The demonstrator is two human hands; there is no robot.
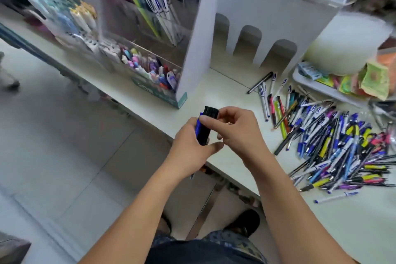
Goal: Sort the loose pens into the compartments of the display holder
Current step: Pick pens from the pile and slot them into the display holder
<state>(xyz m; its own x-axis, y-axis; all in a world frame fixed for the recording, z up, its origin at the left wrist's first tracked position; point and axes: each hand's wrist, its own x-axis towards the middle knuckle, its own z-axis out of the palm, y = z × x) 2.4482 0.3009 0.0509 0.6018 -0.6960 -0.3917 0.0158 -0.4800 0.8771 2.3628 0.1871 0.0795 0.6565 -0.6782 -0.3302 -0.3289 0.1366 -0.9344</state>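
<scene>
A bundle of blue-and-black pens (202,133) stands upright in my left hand (192,148), whose fingers curl round it at the table's front edge. My right hand (235,128) pinches the bundle's black top ends. A big heap of loose pens (338,146) lies on the white table to the right. The clear display holder (137,34) with its compartments of pens stands at the back left. A white cardboard display stand (257,28) with arched cut-outs rises behind my hands.
A white tray (317,87) with coloured packets sits at the far right, beside a round white container (347,49). A teal-edged box (158,92) of small pens stands left of the cardboard stand. The table edge (132,111) runs diagonally; tiled floor lies to the left.
</scene>
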